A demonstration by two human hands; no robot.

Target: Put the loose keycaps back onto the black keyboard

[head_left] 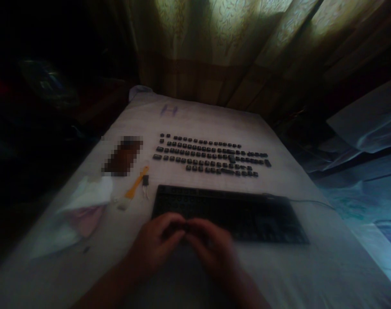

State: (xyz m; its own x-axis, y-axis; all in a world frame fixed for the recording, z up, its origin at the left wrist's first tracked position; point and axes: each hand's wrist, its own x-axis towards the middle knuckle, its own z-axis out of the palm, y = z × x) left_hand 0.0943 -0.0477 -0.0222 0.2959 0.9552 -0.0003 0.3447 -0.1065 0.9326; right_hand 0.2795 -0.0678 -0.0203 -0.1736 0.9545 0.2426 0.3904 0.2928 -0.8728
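Observation:
A black keyboard (253,216) lies across the table, its key area bare or dark and hard to make out. My left hand (157,238) and my right hand (215,246) meet over its front left part. The fingertips of both pinch together around something small and dark that I cannot make out. Beyond the keyboard, loose black keycaps (202,154) are laid out in several rows. Left of the keyboard lie a yellow-handled brush (136,184) and a small black tool with wire prongs (145,180).
A white and pink cloth or bag (89,201) lies at the left, with a small dark piece (86,249) near it. A pixelated brown object (123,156) lies behind. The keyboard's cable (311,201) runs right over the white tablecloth (215,116). Curtains (215,51) hang behind.

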